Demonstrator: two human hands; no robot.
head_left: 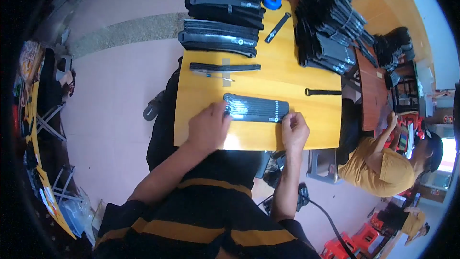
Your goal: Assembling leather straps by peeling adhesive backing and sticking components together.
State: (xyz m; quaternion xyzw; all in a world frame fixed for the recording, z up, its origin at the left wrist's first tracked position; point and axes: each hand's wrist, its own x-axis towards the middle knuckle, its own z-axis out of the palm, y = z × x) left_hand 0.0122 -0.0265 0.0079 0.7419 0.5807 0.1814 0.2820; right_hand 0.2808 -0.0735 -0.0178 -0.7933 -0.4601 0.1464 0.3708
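Observation:
A fanned stack of black straps [254, 108] lies flat near the front of the yellow table, loops at its left end, small pale print at its right. My left hand [209, 123] is closed at the left end, fingertips on the loops. At the lower right corner, my right hand [295, 132] pinches the stack's edge between thumb and curled fingers. Just beyond lies a thin bundle of straps [225, 67], with a pen [218, 76] beside it and a grey tape strip [226, 80] under it. One single strap [323, 92] rests to the right.
Bundled black straps [218, 38] are piled at the table's far left. A blue tape measure [272, 1] and a loose strap [278, 28] lie beside them. More straps [330, 24] are heaped at far right. A person in a yellow shirt [383, 165] sits to the right.

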